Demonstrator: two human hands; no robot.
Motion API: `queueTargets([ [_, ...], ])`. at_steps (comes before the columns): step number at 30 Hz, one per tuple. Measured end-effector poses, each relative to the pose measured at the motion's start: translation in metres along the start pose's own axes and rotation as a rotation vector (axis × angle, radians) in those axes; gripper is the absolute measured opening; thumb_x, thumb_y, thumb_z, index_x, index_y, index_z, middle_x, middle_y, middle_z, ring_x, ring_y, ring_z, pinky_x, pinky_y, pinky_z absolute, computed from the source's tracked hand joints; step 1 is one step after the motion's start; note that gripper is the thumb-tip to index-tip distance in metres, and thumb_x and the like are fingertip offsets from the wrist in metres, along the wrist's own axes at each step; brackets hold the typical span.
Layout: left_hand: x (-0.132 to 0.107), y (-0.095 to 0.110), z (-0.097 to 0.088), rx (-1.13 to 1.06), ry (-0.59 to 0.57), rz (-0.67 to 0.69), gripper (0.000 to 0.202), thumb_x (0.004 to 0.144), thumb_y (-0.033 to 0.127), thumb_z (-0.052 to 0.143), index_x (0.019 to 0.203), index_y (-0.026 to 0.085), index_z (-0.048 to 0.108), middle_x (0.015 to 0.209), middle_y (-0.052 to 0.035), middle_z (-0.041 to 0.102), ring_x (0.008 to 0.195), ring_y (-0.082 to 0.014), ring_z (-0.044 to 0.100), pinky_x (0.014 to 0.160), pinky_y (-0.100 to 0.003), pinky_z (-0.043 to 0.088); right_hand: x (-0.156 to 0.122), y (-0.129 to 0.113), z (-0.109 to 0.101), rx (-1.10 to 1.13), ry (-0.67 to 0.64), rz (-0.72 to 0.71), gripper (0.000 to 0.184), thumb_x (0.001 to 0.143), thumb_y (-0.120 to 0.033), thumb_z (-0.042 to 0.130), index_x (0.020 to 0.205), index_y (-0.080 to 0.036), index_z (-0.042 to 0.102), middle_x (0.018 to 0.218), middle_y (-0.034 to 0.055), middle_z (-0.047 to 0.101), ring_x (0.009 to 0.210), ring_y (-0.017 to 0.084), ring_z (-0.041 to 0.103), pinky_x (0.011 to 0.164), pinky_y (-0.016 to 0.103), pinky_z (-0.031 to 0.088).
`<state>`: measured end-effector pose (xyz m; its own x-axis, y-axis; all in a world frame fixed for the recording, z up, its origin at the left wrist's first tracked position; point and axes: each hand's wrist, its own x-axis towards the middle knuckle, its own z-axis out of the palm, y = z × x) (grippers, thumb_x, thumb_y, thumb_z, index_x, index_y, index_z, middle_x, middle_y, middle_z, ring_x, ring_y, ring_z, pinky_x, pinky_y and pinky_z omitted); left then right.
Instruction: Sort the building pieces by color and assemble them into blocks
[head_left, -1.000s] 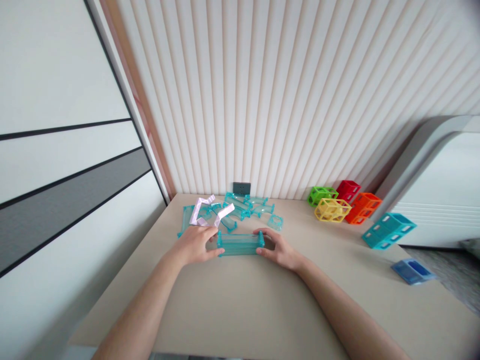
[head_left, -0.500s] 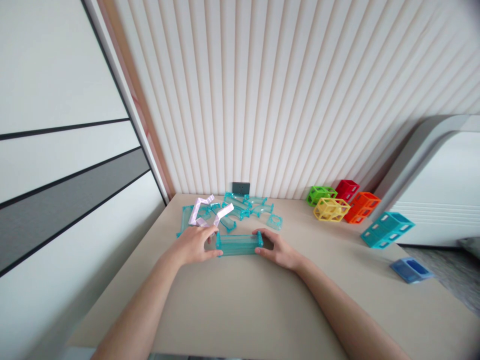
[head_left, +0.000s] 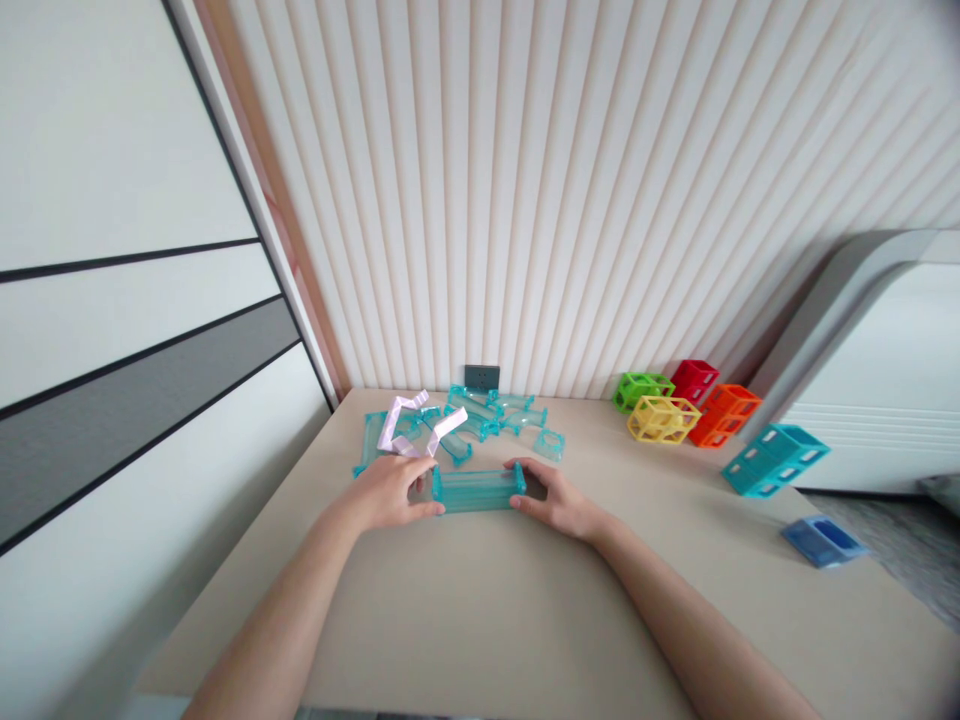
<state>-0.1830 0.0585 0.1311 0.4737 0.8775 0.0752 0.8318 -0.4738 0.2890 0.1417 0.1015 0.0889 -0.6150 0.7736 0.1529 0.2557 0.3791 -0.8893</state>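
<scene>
Two bare hands rest near each other over a pale tabletop [head_left: 480,610], with a clear teal plastic piece [head_left: 478,490] lying lengthwise between them. The left hand [head_left: 390,492] pinches its left end between thumb and fingers; the right hand [head_left: 559,500] pinches its right end the same way. Just beyond the left hand is a pale lilac angular piece [head_left: 390,425], among loose teal parts [head_left: 474,412] that spread out ahead of both hands. Behind those parts, a dark socket [head_left: 482,377] is set low on a ribbed cream wall [head_left: 480,200]. Well to the right of the right hand and farther forward stand green [head_left: 641,388], yellow [head_left: 664,418], red [head_left: 694,380] and orange [head_left: 726,415] open-framed blocks. A teal block [head_left: 776,460] and a low blue piece [head_left: 823,541] sit farther right, nearer the tabletop's right edge.
</scene>
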Motion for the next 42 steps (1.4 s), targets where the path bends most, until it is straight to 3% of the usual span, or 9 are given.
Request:
queueTargets([
  [5,0.000,-0.002,0.003,-0.021,0.023,0.003,0.046,0.082,0.056,0.066,0.110,0.020,0.062,0.086,-0.0041,0.073,0.077,-0.0233,0.069,0.069,-0.031,0.047,-0.001,-0.001,-0.010,-0.024,-0.015,-0.006,0.074,0.079,-0.052,0.078,0.141,-0.022,0.051,0.132,0.0110,0.063,0.120,0.028,0.060,0.107,0.048,0.046],
  [12,0.001,-0.002,0.004,-0.023,0.020,0.002,0.045,0.083,0.057,0.065,0.109,0.021,0.062,0.085,-0.0033,0.073,0.076,-0.0224,0.069,0.068,-0.029,0.046,0.000,-0.004,-0.016,-0.091,-0.019,-0.048,0.049,0.084,-0.055,0.072,0.118,-0.020,0.068,0.116,0.0096,0.071,0.106,0.027,0.066,0.097,0.044,0.052],
  [18,0.001,0.002,0.001,-0.005,0.011,-0.013,0.041,0.082,0.055,0.065,0.103,0.021,0.061,0.086,-0.0035,0.073,0.076,-0.0229,0.068,0.068,-0.029,0.045,0.000,-0.002,-0.013,-0.133,-0.002,-0.081,0.048,0.086,-0.053,0.071,0.120,-0.020,0.067,0.114,0.0101,0.071,0.105,0.027,0.066,0.096,0.044,0.053],
  [24,0.001,0.003,0.003,-0.011,-0.020,-0.060,0.036,0.078,0.056,0.066,0.082,0.022,0.057,0.080,-0.0028,0.071,0.071,-0.0218,0.066,0.063,-0.028,0.043,-0.001,0.002,-0.010,-0.133,0.000,-0.091,0.057,0.084,-0.050,0.074,0.130,-0.020,0.059,0.123,0.0118,0.067,0.110,0.027,0.065,0.098,0.045,0.053],
  [31,0.003,0.000,0.009,-0.026,-0.027,-0.086,0.032,0.076,0.052,0.069,0.079,0.023,0.055,0.077,-0.0024,0.069,0.069,-0.0224,0.066,0.061,-0.029,0.042,-0.002,0.000,-0.012,-0.200,0.005,-0.106,0.046,0.086,-0.047,0.072,0.122,-0.020,0.061,0.116,0.0103,0.069,0.106,0.026,0.066,0.097,0.044,0.052],
  [42,0.004,0.000,0.009,-0.048,-0.047,-0.102,0.032,0.076,0.051,0.069,0.080,0.023,0.053,0.079,-0.0022,0.069,0.070,-0.0225,0.066,0.061,-0.029,0.043,-0.001,-0.002,-0.011,-0.212,0.002,-0.107,0.044,0.088,-0.043,0.070,0.124,-0.019,0.060,0.117,0.0117,0.069,0.106,0.026,0.066,0.096,0.044,0.053],
])
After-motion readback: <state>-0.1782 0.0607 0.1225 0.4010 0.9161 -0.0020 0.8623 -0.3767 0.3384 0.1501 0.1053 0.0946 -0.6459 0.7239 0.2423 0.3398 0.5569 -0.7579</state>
